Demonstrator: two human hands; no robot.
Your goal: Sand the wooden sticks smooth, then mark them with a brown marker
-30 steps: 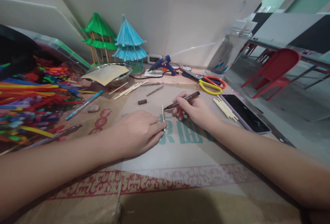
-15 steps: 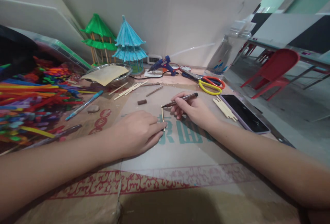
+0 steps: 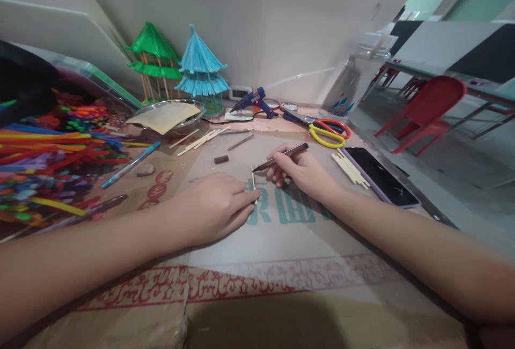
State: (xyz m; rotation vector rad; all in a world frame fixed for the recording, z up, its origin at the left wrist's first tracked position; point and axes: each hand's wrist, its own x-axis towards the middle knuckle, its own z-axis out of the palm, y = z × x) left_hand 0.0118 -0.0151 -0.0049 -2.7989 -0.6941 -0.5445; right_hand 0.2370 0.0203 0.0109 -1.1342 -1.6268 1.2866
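Note:
My left hand (image 3: 219, 201) lies low on the table, its fingers together and its fingertips holding down the near end of a short thin wooden stick (image 3: 253, 176). In my right hand (image 3: 293, 169) is a brown marker pen (image 3: 285, 157), uncapped and slanted, pinched between thumb and fingers. The pen's tip meets the stick just below its far end. The pen's brown cap (image 3: 221, 160) lies beyond my left hand. To the right of my right hand is a bunch of short pale sticks (image 3: 350, 169).
A phone (image 3: 380, 176), scissors (image 3: 328, 133) and a blue glue gun (image 3: 254, 102) lie toward the right and back. Two small pavilion models, one green (image 3: 155, 59) and one blue (image 3: 201, 65), stand behind a metal dish (image 3: 201, 109). Colourful pipe cleaners (image 3: 48, 150) are heaped left.
The marker tip has shifted slightly down along the stick, toward me. My left hand and the stick stay where they were.

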